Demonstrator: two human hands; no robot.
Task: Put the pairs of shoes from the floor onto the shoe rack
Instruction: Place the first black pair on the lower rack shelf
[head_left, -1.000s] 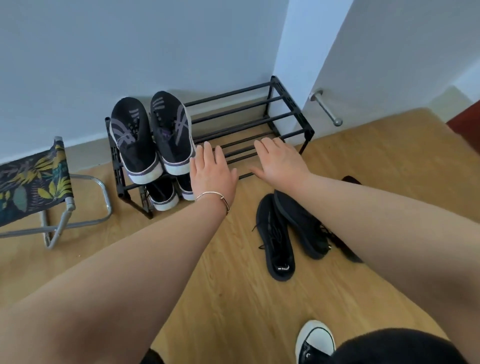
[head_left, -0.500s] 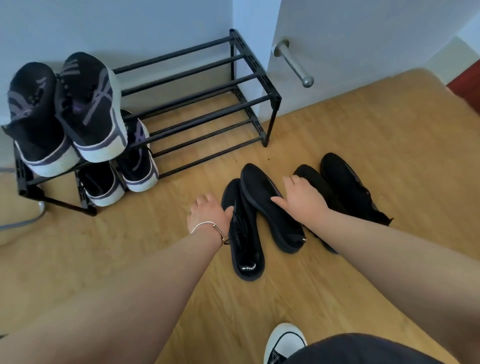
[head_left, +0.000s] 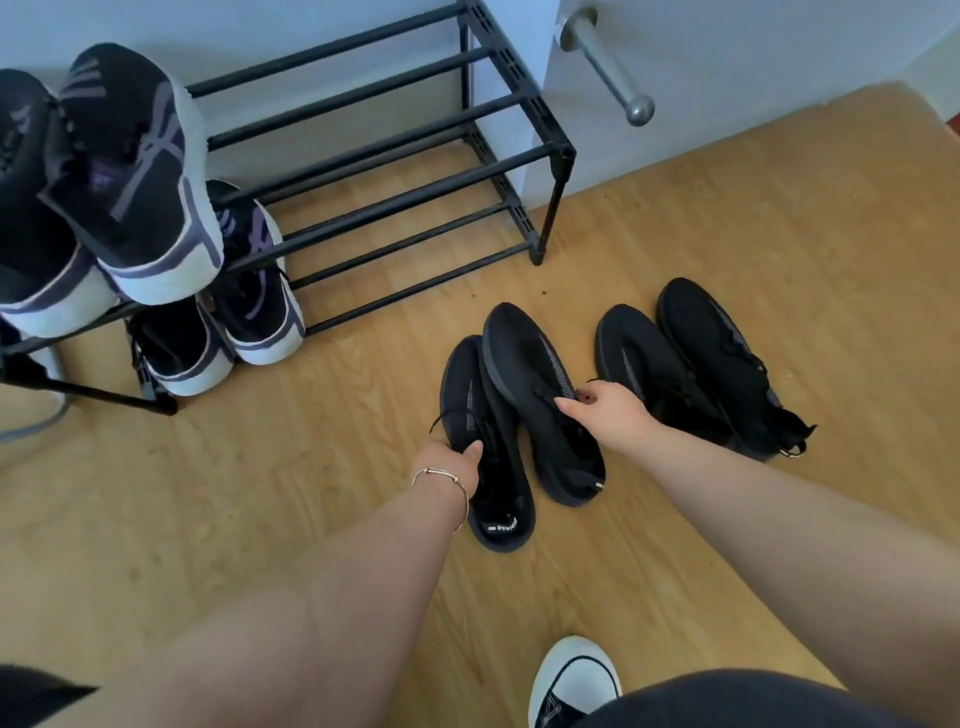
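Two pairs of all-black shoes lie on the wooden floor in front of the black shoe rack (head_left: 519, 156). My left hand (head_left: 451, 461) grips the left shoe of the nearer pair (head_left: 488, 447) at its opening. My right hand (head_left: 610, 413) grips the other shoe of that pair (head_left: 530, 374) by its tongue; this shoe leans against its mate. The second black pair (head_left: 691, 364) lies to the right, untouched. On the rack's left end sit two pairs of black-and-white sneakers, one on the top shelf (head_left: 130, 171) and one on the lower shelf (head_left: 249, 291).
A white wall runs behind the rack, with a metal door stopper (head_left: 608, 67) sticking out at the right. The tip of my white sneaker (head_left: 576, 675) shows at the bottom. A metal chair leg (head_left: 31, 423) curves at the far left.
Both hands came down from the rack's bars to the nearer black pair on the floor and closed on one shoe each. The view tilted down and closer.
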